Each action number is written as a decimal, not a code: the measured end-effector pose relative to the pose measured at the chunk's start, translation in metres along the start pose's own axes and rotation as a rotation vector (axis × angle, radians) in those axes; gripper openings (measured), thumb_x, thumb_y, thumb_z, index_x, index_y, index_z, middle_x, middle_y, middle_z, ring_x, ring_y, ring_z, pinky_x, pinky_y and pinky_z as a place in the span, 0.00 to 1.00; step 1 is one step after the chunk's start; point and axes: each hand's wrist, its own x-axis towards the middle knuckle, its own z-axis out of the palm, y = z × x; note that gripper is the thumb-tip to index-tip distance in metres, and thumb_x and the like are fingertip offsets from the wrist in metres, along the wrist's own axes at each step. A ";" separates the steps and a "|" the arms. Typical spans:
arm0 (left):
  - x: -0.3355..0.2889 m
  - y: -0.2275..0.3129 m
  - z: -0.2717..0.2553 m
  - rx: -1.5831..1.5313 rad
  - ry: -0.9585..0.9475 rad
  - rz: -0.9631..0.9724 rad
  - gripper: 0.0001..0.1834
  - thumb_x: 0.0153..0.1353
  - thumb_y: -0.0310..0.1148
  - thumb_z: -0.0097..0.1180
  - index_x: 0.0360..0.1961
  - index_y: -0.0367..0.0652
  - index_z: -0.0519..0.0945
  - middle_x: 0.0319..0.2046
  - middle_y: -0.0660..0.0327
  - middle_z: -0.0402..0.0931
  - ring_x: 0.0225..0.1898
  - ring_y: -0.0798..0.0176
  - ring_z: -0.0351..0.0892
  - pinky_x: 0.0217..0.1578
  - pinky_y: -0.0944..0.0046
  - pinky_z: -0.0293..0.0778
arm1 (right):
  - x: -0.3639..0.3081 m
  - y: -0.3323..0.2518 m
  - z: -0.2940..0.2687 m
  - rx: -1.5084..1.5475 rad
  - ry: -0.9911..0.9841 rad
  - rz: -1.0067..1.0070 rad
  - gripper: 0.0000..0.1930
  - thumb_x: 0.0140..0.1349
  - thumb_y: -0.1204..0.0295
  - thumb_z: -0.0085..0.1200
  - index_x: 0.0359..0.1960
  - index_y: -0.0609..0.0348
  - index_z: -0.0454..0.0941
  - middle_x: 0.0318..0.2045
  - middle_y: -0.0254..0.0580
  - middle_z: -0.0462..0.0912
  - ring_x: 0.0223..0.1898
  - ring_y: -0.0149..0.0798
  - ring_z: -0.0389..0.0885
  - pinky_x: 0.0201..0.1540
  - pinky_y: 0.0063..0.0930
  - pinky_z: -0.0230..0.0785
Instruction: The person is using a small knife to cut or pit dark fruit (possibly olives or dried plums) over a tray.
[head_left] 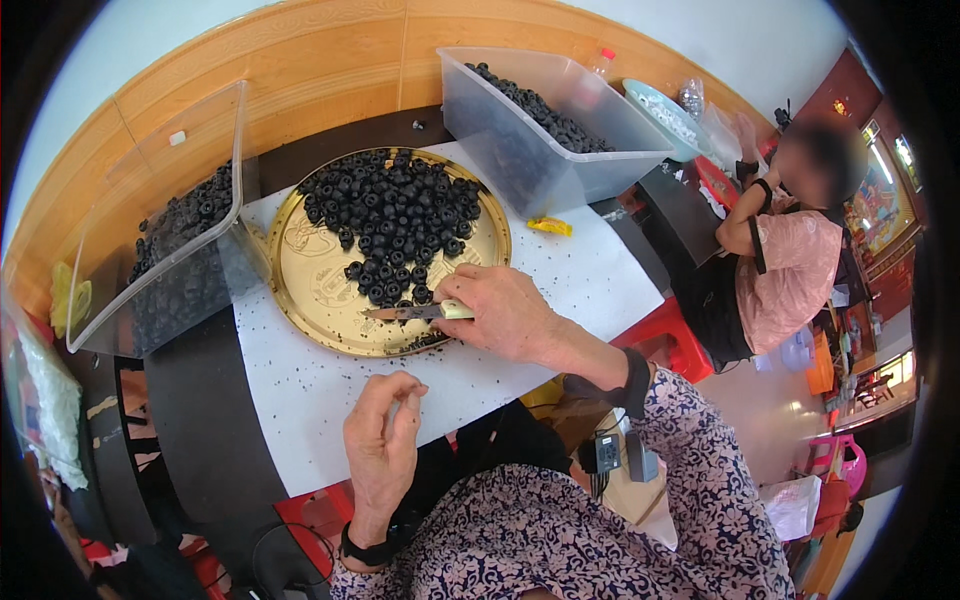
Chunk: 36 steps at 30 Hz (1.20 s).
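Note:
My right hand is closed around the pale handle of a small knife. Its blade points left over the near part of a round gold tray, and my fingertips rest close to the heap of small black ring-like parts on the tray. Nearer to me, my left hand hovers at the edge of the white sheet, fingers curled toward the thumb. What they hold, if anything, cannot be made out.
Clear plastic bins of black parts stand left and back right. A yellow wrapper lies on the white sheet, which is strewn with black crumbs. Further right, a person sits beside a pale green basin of white pieces.

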 end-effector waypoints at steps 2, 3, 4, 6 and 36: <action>-0.001 0.001 0.000 0.034 0.015 -0.001 0.06 0.59 0.20 0.48 0.38 0.36 0.74 0.30 0.61 0.74 0.29 0.71 0.69 0.29 0.72 0.65 | 0.000 -0.001 0.000 0.003 0.022 -0.006 0.12 0.53 0.66 0.59 0.35 0.59 0.75 0.29 0.46 0.78 0.30 0.49 0.78 0.31 0.39 0.70; -0.001 0.002 0.000 0.027 0.014 -0.043 0.07 0.60 0.21 0.48 0.39 0.35 0.74 0.30 0.61 0.75 0.30 0.71 0.69 0.30 0.72 0.66 | 0.001 -0.002 0.000 0.001 0.043 -0.011 0.12 0.53 0.66 0.59 0.35 0.59 0.74 0.28 0.46 0.78 0.30 0.49 0.78 0.31 0.39 0.69; -0.001 0.004 0.000 0.021 0.014 -0.085 0.07 0.61 0.22 0.48 0.41 0.35 0.74 0.31 0.61 0.76 0.31 0.71 0.70 0.32 0.72 0.66 | 0.000 -0.005 -0.001 0.005 0.045 -0.013 0.12 0.53 0.66 0.59 0.35 0.59 0.74 0.28 0.46 0.78 0.30 0.49 0.78 0.31 0.39 0.69; -0.001 0.007 0.003 -0.047 0.062 -0.072 0.08 0.62 0.22 0.48 0.42 0.35 0.74 0.31 0.60 0.76 0.32 0.71 0.71 0.34 0.72 0.67 | -0.001 -0.012 -0.002 0.187 0.060 -0.037 0.12 0.52 0.68 0.59 0.34 0.59 0.73 0.27 0.44 0.78 0.30 0.46 0.79 0.32 0.37 0.71; 0.001 -0.003 0.012 -0.442 0.020 -0.111 0.11 0.60 0.20 0.52 0.45 0.33 0.74 0.35 0.62 0.76 0.38 0.70 0.76 0.42 0.69 0.71 | -0.039 -0.033 0.022 1.364 0.072 0.117 0.05 0.60 0.74 0.56 0.30 0.64 0.76 0.22 0.31 0.77 0.25 0.21 0.72 0.28 0.17 0.65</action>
